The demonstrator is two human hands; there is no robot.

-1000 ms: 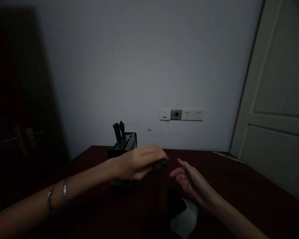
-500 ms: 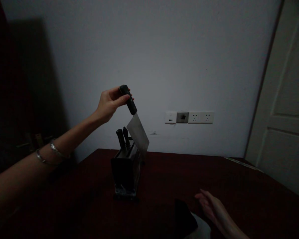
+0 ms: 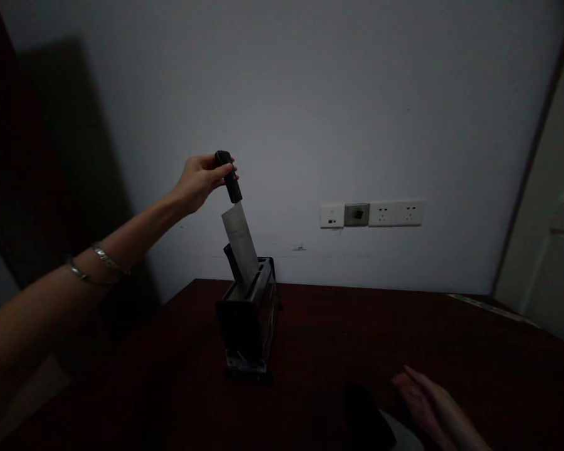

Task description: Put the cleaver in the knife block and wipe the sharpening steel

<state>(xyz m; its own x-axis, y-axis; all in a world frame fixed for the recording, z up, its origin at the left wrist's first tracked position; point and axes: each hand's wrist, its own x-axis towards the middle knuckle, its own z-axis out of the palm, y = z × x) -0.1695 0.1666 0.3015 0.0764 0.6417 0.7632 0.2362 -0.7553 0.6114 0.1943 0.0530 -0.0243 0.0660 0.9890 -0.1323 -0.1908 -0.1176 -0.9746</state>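
Steel-bladed cleaver with a black handle [image 3: 237, 225] hangs blade-down from the left hand [image 3: 198, 183], whose fingers are closed round the handle's top. The blade's lower end is in a slot of the black rectangular knife block [image 3: 247, 322], which stands on the dark red wooden table [image 3: 451, 351] towards its far edge (another dark handle shows behind the blade). The right hand [image 3: 425, 401] lies open, fingers loose, near the table's near edge.

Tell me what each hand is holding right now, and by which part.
The left hand holds the cleaver by the top of its black handle, blade tip in the knife block. The right hand holds nothing.
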